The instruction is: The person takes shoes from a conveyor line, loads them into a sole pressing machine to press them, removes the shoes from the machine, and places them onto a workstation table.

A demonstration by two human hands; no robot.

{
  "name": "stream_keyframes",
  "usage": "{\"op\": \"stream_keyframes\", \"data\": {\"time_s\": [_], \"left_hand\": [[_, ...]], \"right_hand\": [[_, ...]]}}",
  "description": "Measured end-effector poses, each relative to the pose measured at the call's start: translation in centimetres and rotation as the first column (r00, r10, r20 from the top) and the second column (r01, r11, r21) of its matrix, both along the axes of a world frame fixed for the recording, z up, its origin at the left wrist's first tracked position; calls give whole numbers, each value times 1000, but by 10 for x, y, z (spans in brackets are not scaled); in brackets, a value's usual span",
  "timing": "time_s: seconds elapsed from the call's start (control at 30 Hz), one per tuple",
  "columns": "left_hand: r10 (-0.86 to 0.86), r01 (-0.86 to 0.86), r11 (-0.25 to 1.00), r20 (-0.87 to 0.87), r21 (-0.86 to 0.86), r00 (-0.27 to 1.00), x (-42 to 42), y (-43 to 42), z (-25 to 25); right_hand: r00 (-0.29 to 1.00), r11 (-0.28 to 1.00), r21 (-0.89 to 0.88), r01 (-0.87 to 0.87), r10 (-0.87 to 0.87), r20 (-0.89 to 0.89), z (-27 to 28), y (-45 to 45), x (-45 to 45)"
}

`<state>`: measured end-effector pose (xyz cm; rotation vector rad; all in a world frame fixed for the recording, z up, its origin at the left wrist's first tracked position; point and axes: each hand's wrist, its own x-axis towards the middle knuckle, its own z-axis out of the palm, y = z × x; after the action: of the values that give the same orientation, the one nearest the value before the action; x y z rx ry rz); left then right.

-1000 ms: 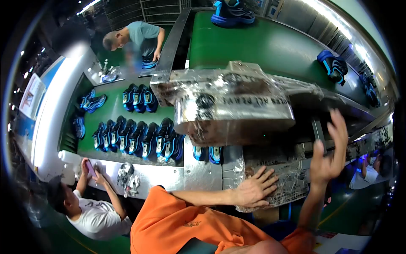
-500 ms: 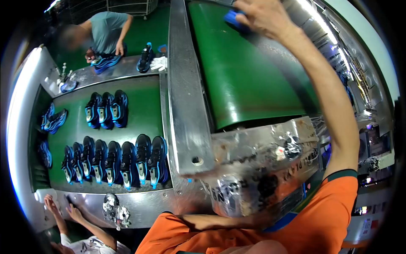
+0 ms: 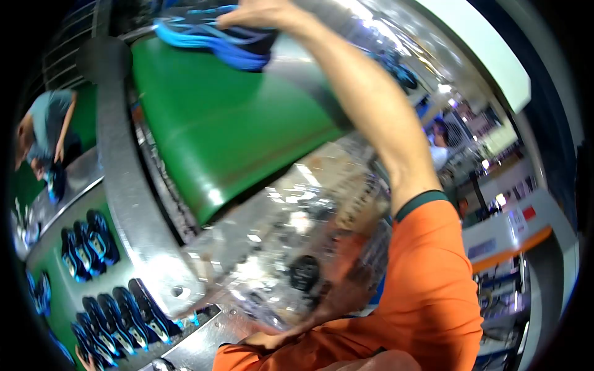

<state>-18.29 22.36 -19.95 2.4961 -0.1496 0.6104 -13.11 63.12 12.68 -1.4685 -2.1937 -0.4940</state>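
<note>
At the top of the head view, my right hand (image 3: 263, 13) is closed on a black and blue sneaker (image 3: 213, 42) over the far part of the green belt (image 3: 241, 117). The view's upper edge cuts off part of this hand and the shoe. My left hand (image 3: 352, 289) is low, close to my body, beside a crumpled clear plastic cover (image 3: 297, 216) at the belt's near end. Blur and glare on the plastic smear the left fingers, so I cannot tell what they touch.
A steel rail (image 3: 133, 167) separates the belt from a lower green conveyor (image 3: 55, 309) bearing several black and blue sneakers (image 3: 114, 318). A co-worker (image 3: 49, 127) bends over a shoe at far left. Another person's fingers (image 3: 83, 358) show at lower left.
My view has swung right, so the conveyor and co-worker appear farther left. More of the sneaker in my right hand now shows. My left arm stays low beside the plastic.
</note>
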Motion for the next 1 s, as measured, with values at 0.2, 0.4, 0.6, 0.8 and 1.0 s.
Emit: {"op": "stream_keyframes", "data": {"time_s": [0.2,0.4,0.6,0.8,1.0], "left_hand": [[95,-63,974,142,-218,985,2,11,25],[-5,276,300,288,-913,958,-4,16,65],[103,527,107,537,-843,837,33,-52,135],[-466,425,-72,407,-902,786,57,-208,146],[-834,291,61,111,-955,541,43,-382,112]], "right_hand": [[912,961,275,-36,144,-385,15,-143,4],[930,865,501,-9,192,-314,15,-375,57],[705,810,354,468,-100,-702,-68,-605,46],[191,679,107,727,-51,-980,-131,-793,0],[-17,65,-22,998,-76,-997,-218,-958,-55]]}}
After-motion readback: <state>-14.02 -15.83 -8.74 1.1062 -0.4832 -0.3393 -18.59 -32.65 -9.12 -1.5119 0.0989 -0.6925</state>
